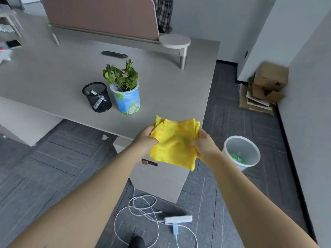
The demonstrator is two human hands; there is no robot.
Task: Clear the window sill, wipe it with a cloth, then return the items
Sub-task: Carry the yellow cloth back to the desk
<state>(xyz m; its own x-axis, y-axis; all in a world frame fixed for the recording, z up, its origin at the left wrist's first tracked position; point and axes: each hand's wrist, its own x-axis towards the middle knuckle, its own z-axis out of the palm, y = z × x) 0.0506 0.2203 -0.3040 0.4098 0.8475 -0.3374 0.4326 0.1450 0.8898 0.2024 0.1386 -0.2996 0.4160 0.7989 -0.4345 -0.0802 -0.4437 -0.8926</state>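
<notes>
Hands, left hand and right hand, grip opposite edges of crumpled yellow microfibre cloth at frame centre, equally near; sill unseen.

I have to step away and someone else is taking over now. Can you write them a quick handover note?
Left hand and right hand both grip the folded yellow cloth over the grey desk's near corner.
The black mesh pen holder and the plant in a blue flowered pot stand side by side on the desk.
The window sill is out of view, so whether it is wiped cannot be told.
Likely left: returning both items.
</notes>
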